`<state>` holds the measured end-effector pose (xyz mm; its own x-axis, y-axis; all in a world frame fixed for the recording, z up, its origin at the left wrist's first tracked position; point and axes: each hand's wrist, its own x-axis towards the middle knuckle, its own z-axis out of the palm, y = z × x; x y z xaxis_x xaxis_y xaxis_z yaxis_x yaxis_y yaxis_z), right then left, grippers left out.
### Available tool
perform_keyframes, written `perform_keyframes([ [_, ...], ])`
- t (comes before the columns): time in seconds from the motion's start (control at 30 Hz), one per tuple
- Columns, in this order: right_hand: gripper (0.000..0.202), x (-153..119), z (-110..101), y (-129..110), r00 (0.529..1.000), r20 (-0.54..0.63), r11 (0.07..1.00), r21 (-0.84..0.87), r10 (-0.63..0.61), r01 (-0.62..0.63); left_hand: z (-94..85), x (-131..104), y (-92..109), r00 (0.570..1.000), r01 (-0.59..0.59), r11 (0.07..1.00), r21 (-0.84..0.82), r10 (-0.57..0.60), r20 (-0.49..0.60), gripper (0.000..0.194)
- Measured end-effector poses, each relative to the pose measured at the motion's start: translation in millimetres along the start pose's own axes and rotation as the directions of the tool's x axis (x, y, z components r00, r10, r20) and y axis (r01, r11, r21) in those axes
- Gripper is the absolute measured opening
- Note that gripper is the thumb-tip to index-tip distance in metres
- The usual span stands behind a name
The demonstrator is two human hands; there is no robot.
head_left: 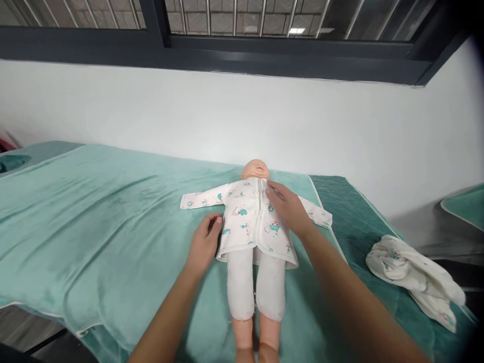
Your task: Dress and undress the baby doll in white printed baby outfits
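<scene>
A baby doll [256, 168] lies on its back, wearing a white jacket [241, 214] with small green and red prints. The jacket's front edges meet down the middle, and both sleeves stretch out sideways. White cloth covers the doll's upper legs [240, 285]; the lower legs are bare. My right hand [288, 207] rests over the upper chest beside the front opening, its fingers extended on the fabric. At the jacket's left side is my left hand [206, 241], fingers loosely bent and apart from the thumb. Whether it touches the jacket's edge is hard to see.
A light green sheet [113, 212] covers the bed under the doll. Crumpled white printed clothing [414, 277] lies on the darker green cover [340, 201] at the right. Behind the bed rises a white wall [189, 116] below a dark-framed window [264, 55] with bars.
</scene>
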<state>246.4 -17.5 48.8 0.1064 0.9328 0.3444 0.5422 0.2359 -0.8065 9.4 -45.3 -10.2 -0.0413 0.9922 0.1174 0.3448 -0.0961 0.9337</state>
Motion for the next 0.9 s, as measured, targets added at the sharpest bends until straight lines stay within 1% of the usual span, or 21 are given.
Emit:
perform_keyframes([
  [0.07, 0.036, 20.5, 7.7, -3.0, 0.995, 0.099, 1.0, -0.004, -0.01, 0.01, 5.4, 20.7, 3.3, 1.0, -0.012, 0.999, 0.034, 0.012, 0.011, 0.032],
  [0.1, 0.036, 25.4, 11.2, -3.0, 0.992, 0.125, 1.0, 0.006, -0.027, 0.026, 8.0, 29.0, 4.1, 1.0, -0.021, 0.997, 0.073, 0.02, 0.012, 0.031],
  [0.13, 0.036, 27.0, 14.2, -1.8, 0.991, 0.129, 0.999, 0.025, -0.045, 0.042, 10.5, 35.6, 4.4, 1.0, -0.03, 0.993, 0.118, 0.029, 0.011, 0.031],
  [0.2, 0.038, 22.8, 17.6, 4.5, 0.994, 0.091, 0.994, 0.093, -0.065, 0.056, 14.1, 43.3, 3.9, 0.999, -0.047, 0.977, 0.206, 0.046, 0.009, 0.031],
  [0.27, 0.041, 13.7, 16.2, 15.0, 0.998, 0.019, 0.981, 0.184, -0.058, 0.054, 15.7, 45.2, 2.5, 0.998, -0.064, 0.966, 0.251, 0.061, 0.02, 0.033],
  [0.33, 0.04, 3.1, 10.3, 28.1, 0.994, -0.103, 0.972, 0.232, -0.021, 0.045, 15.8, 43.9, 1.3, 0.997, -0.082, 0.966, 0.245, 0.076, 0.033, 0.036],
  [0.37, 0.039, -2.4, 6.2, 35.2, 0.982, -0.188, 0.974, 0.224, 0.012, 0.031, 15.6, 42.9, 1.0, 0.996, -0.089, 0.968, 0.235, 0.081, 0.043, 0.037],
  [0.43, 0.038, -14.2, -2.8, 50.0, 0.935, -0.34, 0.985, 0.167, 0.098, -0.043, 14.8, 41.4, 1.5, 0.995, -0.089, 0.97, 0.226, 0.079, 0.055, 0.04],
  [0.47, 0.04, -20.4, -7.0, 57.5, 0.912, -0.378, 0.982, 0.152, 0.159, -0.109, 14.5, 40.9, 2.3, 0.996, -0.082, 0.969, 0.232, 0.071, 0.054, 0.041],
  [0.5, 0.043, -26.7, -10.8, 64.8, 0.895, -0.381, 0.97, 0.157, 0.233, -0.185, 14.1, 40.6, 3.5, 0.997, -0.069, 0.968, 0.242, 0.058, 0.052, 0.043],
  [0.57, 0.043, -37.9, -16.1, 78.0, 0.871, -0.3, 0.913, 0.248, 0.389, -0.322, 13.5, 40.1, 6.9, 0.999, -0.036, 0.967, 0.251, 0.027, 0.037, 0.047],
  [0.6, 0.04, -42.1, -17.2, 83.4, 0.862, -0.229, 0.869, 0.329, 0.452, -0.369, 13.4, 39.5, 9.0, 1.0, -0.018, 0.971, 0.237, 0.012, 0.027, 0.048],
  [0.63, 0.037, -45.0, -17.4, 87.4, 0.859, -0.147, 0.819, 0.415, 0.49, -0.396, 13.4, 38.7, 11.3, 1.0, 0.001, 0.979, 0.204, -0.005, 0.02, 0.049],
  [0.67, 0.033, -46.5, -16.4, 89.8, 0.867, -0.061, 0.77, 0.493, 0.494, -0.404, 13.7, 37.6, 13.4, 0.999, 0.025, 0.989, 0.146, -0.027, 0.016, 0.049],
  [0.7, 0.031, -46.5, -14.5, 90.5, 0.884, 0.026, 0.724, 0.564, 0.466, -0.398, 14.5, 36.2, 15.4, 0.998, 0.054, 0.997, 0.061, -0.055, 0.021, 0.048],
  [0.73, 0.032, -45.3, -11.8, 89.5, 0.904, 0.11, 0.682, 0.62, 0.414, -0.388, 15.6, 34.9, 16.9, 0.995, 0.094, 0.994, -0.051, -0.092, 0.044, 0.048],
  [0.77, 0.034, -43.1, -8.4, 87.1, 0.919, 0.177, 0.651, 0.659, 0.352, -0.376, 17.3, 33.8, 17.9, 0.987, 0.15, 0.972, -0.182, -0.135, 0.092, 0.048],
  [0.8, 0.036, -40.5, -4.6, 83.8, 0.929, 0.224, 0.628, 0.687, 0.295, -0.366, 19.3, 33.3, 18.2, 0.97, 0.223, 0.922, -0.315, -0.179, 0.162, 0.049],
  [0.83, 0.038, -38.0, -0.6, 80.0, 0.934, 0.246, 0.609, 0.709, 0.259, -0.356, 21.8, 33.7, 18.1, 0.945, 0.308, 0.848, -0.432, -0.22, 0.242, 0.05],
  [0.9, 0.038, -34.4, 6.2, 73.3, 0.939, 0.244, 0.571, 0.746, 0.243, -0.342, 27.5, 37.4, 16.5, 0.879, 0.464, 0.67, -0.58, -0.267, 0.395, 0.049],
])
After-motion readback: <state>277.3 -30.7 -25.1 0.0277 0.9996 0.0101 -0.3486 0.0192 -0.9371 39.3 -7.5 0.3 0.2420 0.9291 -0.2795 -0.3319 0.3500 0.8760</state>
